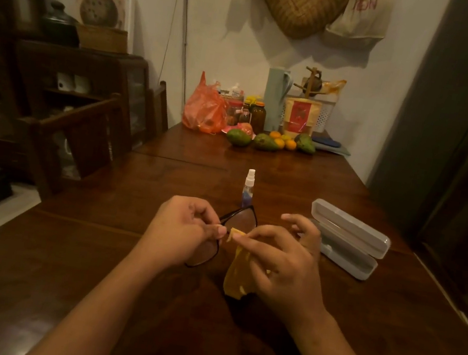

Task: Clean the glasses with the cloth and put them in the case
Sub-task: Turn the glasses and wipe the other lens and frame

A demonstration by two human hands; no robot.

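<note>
Black-framed glasses (240, 219) are held above the wooden table (92, 262) at the centre. My left hand (182, 230) pinches them near the bridge, one lens pointing away, the other hanging below my fingers. My right hand (280, 263) pinches a yellow cloth (238, 272) between thumb and forefinger at the frame's middle; the rest of the cloth hangs down under my palm. A pale grey case (348, 240) lies open on the table just right of my right hand.
A small spray bottle (248, 187) stands just beyond the glasses. Fruit (265, 142), jars, an orange bag (205, 109) and a jug crowd the table's far end. A wooden chair (81, 136) stands at the left edge, a dark cabinet on the right.
</note>
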